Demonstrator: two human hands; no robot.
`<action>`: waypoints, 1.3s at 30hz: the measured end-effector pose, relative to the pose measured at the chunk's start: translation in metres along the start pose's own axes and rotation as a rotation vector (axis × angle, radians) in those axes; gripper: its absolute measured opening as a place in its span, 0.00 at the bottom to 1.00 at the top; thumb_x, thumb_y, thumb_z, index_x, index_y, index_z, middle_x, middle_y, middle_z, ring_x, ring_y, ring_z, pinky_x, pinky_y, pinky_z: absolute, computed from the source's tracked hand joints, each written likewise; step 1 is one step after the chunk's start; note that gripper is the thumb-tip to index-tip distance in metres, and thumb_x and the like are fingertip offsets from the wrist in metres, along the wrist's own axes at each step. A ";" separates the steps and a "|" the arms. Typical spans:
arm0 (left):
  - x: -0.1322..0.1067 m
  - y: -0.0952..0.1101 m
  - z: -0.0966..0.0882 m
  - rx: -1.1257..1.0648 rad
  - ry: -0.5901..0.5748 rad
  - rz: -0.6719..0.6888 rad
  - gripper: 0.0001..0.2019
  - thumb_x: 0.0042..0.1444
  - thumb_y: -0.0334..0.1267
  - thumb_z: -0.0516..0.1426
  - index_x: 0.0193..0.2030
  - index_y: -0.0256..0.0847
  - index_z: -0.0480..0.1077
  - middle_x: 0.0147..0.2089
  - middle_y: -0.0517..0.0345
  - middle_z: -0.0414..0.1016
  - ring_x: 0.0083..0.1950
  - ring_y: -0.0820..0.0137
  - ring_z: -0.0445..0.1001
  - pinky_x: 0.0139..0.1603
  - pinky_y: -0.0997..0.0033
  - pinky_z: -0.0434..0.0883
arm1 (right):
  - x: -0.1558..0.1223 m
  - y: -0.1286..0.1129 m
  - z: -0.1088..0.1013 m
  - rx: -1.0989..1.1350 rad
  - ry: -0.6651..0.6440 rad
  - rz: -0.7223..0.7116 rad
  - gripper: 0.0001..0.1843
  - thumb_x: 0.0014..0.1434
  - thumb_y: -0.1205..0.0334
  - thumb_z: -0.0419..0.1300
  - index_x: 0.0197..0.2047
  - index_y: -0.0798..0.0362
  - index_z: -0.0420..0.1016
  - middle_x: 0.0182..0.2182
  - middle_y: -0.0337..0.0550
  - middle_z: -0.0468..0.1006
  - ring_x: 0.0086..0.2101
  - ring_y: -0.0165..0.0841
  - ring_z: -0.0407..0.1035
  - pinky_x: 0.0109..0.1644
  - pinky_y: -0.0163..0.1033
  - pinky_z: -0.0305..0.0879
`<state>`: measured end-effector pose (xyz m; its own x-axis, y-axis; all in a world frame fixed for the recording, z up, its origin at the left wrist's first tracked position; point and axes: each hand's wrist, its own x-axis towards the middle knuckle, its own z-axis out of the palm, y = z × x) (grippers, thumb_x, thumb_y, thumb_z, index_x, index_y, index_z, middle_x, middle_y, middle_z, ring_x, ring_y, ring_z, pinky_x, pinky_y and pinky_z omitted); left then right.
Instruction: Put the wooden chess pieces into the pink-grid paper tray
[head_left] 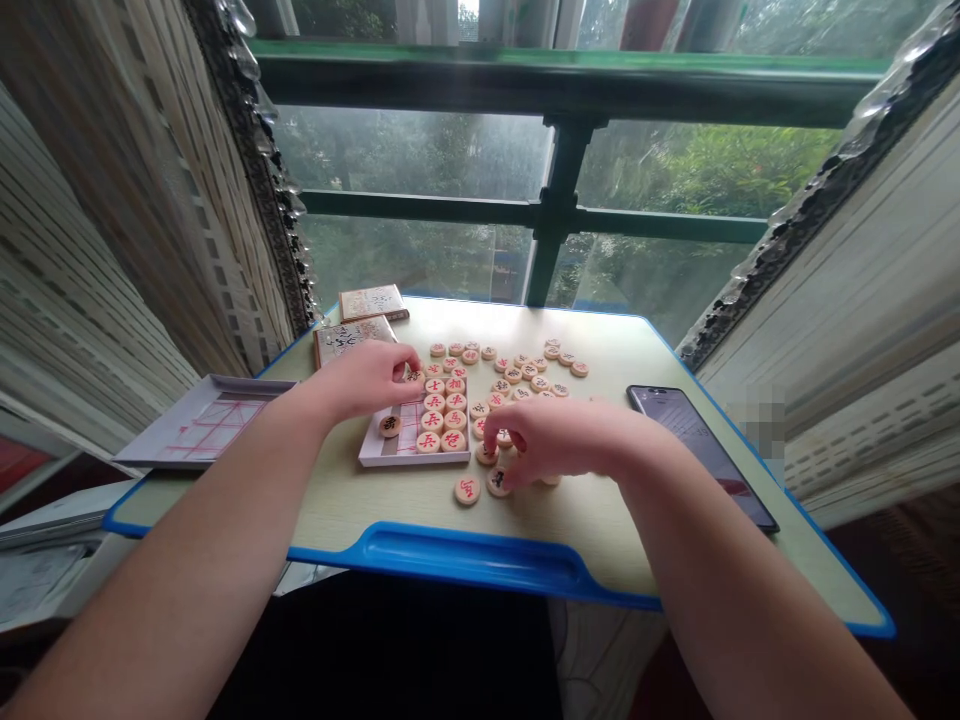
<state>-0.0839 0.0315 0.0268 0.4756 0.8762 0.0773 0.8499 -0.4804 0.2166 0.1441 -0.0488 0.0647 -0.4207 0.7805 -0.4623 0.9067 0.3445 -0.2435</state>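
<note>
Two hands work among round wooden chess pieces point(525, 375) on a blue-edged tabletop point(360, 510) by a window.
A lid point(202, 420) lies at far left. The left hand point(371, 378) has its fingertips pinched together on a piece point(414, 378) at the far edge of the box point(412, 460), which holds rows of pieces. Just right of the box, the right hand point(551, 440) curls its fingers down onto loose pieces; I cannot tell whether it grips one. A phone point(701, 455) lies at right.
</note>
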 end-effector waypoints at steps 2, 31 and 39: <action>0.000 0.000 0.000 -0.002 -0.002 0.002 0.15 0.49 0.48 0.54 0.37 0.40 0.72 0.25 0.60 0.69 0.28 0.70 0.66 0.28 0.72 0.57 | 0.000 -0.001 0.001 -0.014 0.007 0.002 0.23 0.44 0.51 0.65 0.46 0.42 0.73 0.35 0.37 0.76 0.28 0.30 0.67 0.25 0.32 0.53; 0.000 0.002 -0.001 0.010 -0.032 -0.010 0.17 0.48 0.49 0.54 0.38 0.39 0.74 0.29 0.57 0.74 0.29 0.70 0.68 0.27 0.72 0.57 | 0.002 -0.011 0.006 -0.145 0.012 0.100 0.21 0.44 0.57 0.62 0.44 0.44 0.77 0.30 0.41 0.78 0.27 0.35 0.70 0.25 0.36 0.57; 0.000 0.002 -0.001 -0.009 -0.023 -0.018 0.17 0.48 0.48 0.53 0.37 0.39 0.75 0.29 0.56 0.74 0.31 0.69 0.68 0.28 0.72 0.57 | 0.002 -0.010 0.006 -0.148 -0.013 0.136 0.24 0.40 0.39 0.63 0.32 0.50 0.77 0.27 0.43 0.76 0.25 0.35 0.68 0.24 0.37 0.55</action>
<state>-0.0824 0.0306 0.0277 0.4652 0.8838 0.0506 0.8564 -0.4638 0.2270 0.1344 -0.0540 0.0615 -0.2938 0.8184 -0.4939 0.9493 0.3104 -0.0505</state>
